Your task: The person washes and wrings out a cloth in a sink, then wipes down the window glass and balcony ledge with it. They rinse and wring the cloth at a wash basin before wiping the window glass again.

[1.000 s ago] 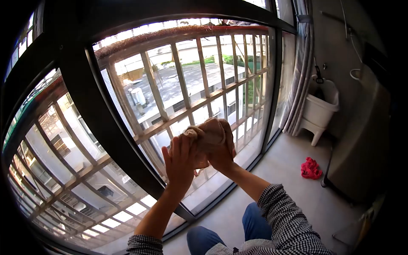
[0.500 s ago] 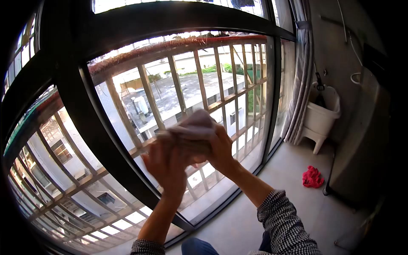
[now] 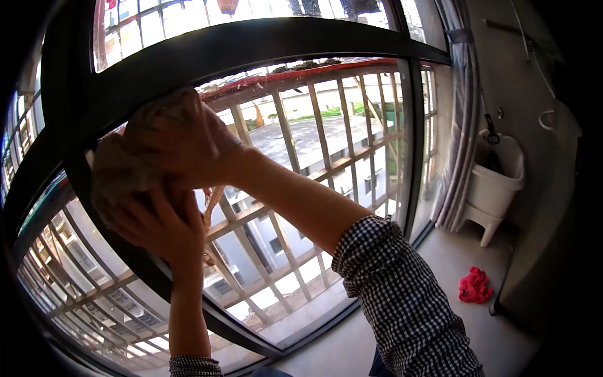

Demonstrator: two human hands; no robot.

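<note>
A crumpled brownish-grey cloth (image 3: 112,166) is bunched against the dark window frame (image 3: 264,41) where the crossbar meets the upright, at the upper left of the glass pane. My right hand (image 3: 191,141) reaches across from the right and presses the cloth's upper part, fingers partly hidden by shadow and folds. Just below, my left hand (image 3: 157,223) holds the lower part of the cloth, its fingers bent over it. Both hands are closed on the same cloth, close to each other.
Metal bars (image 3: 320,125) stand outside the glass. At right hang a grey curtain (image 3: 456,132) and, beside it, a white plastic tub (image 3: 496,179) on a white stool (image 3: 480,220). A red crumpled cloth (image 3: 475,286) lies on the floor (image 3: 433,264).
Both hands and the cloth have moved up and to the left, from in front of the pane to the frame's corner. The right arm now stretches farther across. The view has shifted slightly.
</note>
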